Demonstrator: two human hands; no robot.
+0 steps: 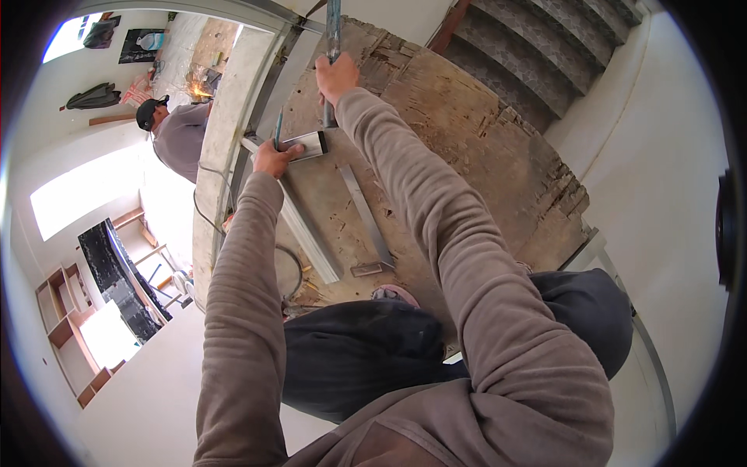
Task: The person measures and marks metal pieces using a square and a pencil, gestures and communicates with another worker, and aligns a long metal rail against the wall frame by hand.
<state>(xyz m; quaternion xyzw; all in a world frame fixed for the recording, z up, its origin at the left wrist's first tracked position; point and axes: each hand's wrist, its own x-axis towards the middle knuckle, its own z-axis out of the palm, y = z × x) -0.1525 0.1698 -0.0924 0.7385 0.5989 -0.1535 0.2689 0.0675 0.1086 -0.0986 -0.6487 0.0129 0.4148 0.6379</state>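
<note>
My left hand (274, 159) is closed around a thin blue stick (278, 128), perhaps a pencil. Its thumb presses on a short silver box-shaped metal piece (309, 145) with a dark end. Farther away and to the right, my right hand (337, 78) grips a long, worn blue-grey bar (334, 27). The lower end of that bar stands close to the worn plywood board (443, 93). A long pale metal profile (303, 229) runs toward me from beneath my left hand. Beside it lies a try square, with its metal blade (364, 210) and wooden stock (367, 269).
Grey patterned stairs (537, 54) rise at the far right. A metal frame (268, 78) borders the board on the left. Beyond it, lower down, a person in a cap (179, 136) works near bright sparks (201, 92). A cable (298, 268) curls near my feet.
</note>
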